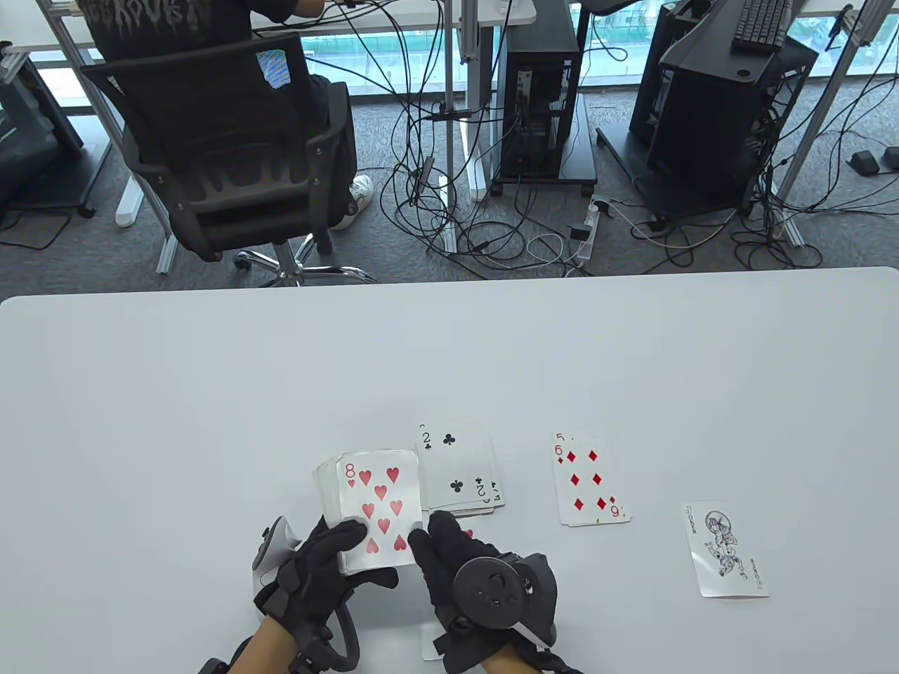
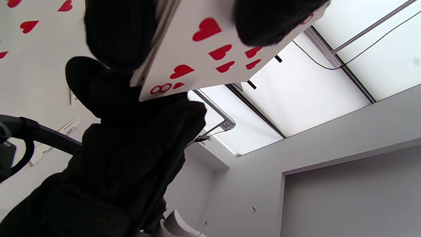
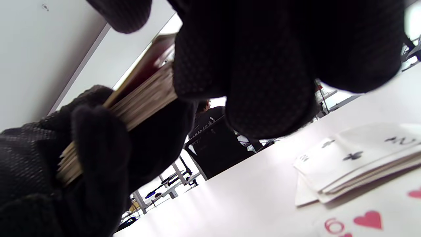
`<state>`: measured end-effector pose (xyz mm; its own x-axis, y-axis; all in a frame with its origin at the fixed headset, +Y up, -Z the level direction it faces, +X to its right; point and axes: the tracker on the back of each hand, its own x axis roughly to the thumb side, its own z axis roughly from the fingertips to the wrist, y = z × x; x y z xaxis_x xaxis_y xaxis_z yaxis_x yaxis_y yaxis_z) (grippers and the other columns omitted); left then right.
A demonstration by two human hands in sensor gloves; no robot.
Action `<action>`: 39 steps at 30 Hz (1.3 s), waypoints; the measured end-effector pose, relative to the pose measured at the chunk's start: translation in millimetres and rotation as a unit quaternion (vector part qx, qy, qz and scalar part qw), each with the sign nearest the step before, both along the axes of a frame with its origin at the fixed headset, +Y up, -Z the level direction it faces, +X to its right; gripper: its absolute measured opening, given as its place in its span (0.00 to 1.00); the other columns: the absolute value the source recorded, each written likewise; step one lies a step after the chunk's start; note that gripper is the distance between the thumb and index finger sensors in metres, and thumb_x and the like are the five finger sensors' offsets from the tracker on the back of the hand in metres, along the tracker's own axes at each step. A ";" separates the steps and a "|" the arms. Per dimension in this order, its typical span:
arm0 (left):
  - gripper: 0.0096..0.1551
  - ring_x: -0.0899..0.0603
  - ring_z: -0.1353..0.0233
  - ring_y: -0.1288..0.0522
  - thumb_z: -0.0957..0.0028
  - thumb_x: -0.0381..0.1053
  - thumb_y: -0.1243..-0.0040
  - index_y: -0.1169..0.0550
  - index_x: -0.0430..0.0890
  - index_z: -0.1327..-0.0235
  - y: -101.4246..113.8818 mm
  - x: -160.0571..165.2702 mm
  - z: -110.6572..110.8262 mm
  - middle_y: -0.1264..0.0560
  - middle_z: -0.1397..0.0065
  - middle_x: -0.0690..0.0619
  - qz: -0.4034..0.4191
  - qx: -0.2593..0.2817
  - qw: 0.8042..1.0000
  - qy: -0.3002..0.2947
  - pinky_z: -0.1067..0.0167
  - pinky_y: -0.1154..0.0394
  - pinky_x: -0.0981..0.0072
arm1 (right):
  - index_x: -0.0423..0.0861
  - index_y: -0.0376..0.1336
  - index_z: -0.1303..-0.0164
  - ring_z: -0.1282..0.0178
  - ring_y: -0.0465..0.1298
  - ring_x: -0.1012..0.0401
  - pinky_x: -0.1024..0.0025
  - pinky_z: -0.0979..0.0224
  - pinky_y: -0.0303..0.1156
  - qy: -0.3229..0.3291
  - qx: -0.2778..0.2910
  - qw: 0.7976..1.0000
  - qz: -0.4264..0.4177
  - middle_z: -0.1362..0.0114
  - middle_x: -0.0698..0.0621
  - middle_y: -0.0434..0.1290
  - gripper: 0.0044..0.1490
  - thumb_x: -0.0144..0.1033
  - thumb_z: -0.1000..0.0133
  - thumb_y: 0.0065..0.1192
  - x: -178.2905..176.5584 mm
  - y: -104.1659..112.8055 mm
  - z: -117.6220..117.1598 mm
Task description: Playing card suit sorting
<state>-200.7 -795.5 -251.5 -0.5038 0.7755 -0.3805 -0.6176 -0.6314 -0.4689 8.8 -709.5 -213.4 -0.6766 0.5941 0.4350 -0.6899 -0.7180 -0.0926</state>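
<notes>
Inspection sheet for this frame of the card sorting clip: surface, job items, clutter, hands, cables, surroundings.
Surface: white table, bare apart from the cards.
Job's things: deck with the 8 of hearts face up on top; clubs pile topped by a 2; diamonds pile topped by a 6; a heart card lies under the right hand.
Clutter: joker card lying apart at the right.
Grippers: left hand holds the deck; right hand has fingertips at the deck's edge, grip unclear.
Cables: tangled on the floor beyond the table.
Surroundings: seated person in an office chair, computer tower.
</notes>
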 end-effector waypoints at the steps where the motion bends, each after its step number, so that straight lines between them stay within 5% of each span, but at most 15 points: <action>1: 0.31 0.41 0.22 0.31 0.35 0.57 0.45 0.44 0.61 0.23 -0.1 1.1 0.4 0.39 0.18 0.57 -0.001 0.001 1.000 -0.003 0.42 0.21 0.54 | 0.19 0.59 0.42 0.63 0.82 0.48 0.49 0.57 0.79 0.003 -0.004 1.000 -0.002 0.58 0.43 0.78 0.41 0.46 0.39 0.47 -0.6 -2.3 1.4; 9: 0.31 0.41 0.22 0.31 0.35 0.57 0.45 0.44 0.61 0.23 2.4 8.3 2.4 0.39 0.18 0.57 -0.004 0.012 1.000 -0.024 0.42 0.21 0.54 | 0.19 0.49 0.36 0.54 0.79 0.46 0.47 0.50 0.77 -0.004 0.023 0.998 0.063 0.49 0.41 0.73 0.55 0.55 0.46 0.56 -3.9 -5.5 6.2; 14: 0.31 0.41 0.22 0.31 0.35 0.57 0.44 0.44 0.61 0.24 3.0 10.3 3.0 0.39 0.18 0.57 -0.007 0.017 0.999 -0.032 0.42 0.21 0.54 | 0.25 0.57 0.44 0.64 0.82 0.55 0.56 0.57 0.81 -0.034 0.038 0.998 0.026 0.60 0.50 0.76 0.43 0.50 0.49 0.62 2.9 -3.5 6.1; 22: 0.31 0.41 0.22 0.31 0.36 0.56 0.44 0.43 0.61 0.24 1.6 10.2 2.5 0.38 0.18 0.57 -0.019 0.018 0.999 -0.037 0.42 0.21 0.53 | 0.28 0.64 0.50 0.68 0.84 0.56 0.57 0.60 0.82 -0.032 0.009 0.999 -0.028 0.66 0.51 0.78 0.27 0.38 0.42 0.54 10.3 -8.3 2.8; 39: 0.31 0.41 0.22 0.32 0.36 0.55 0.44 0.44 0.61 0.24 1.9 10.7 2.1 0.38 0.18 0.57 -0.016 0.016 0.999 -0.031 0.42 0.21 0.53 | 0.29 0.67 0.50 0.68 0.84 0.55 0.56 0.60 0.82 -0.083 -0.004 0.995 -0.058 0.66 0.51 0.80 0.24 0.35 0.41 0.53 27.6 -9.9 -3.7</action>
<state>-190.0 -793.6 -249.4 -0.4554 0.8029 -0.3846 -0.6057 -0.5961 -0.5271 36.4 -719.4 -217.1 -0.6650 0.6755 0.3185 -0.7442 -0.6353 -0.2064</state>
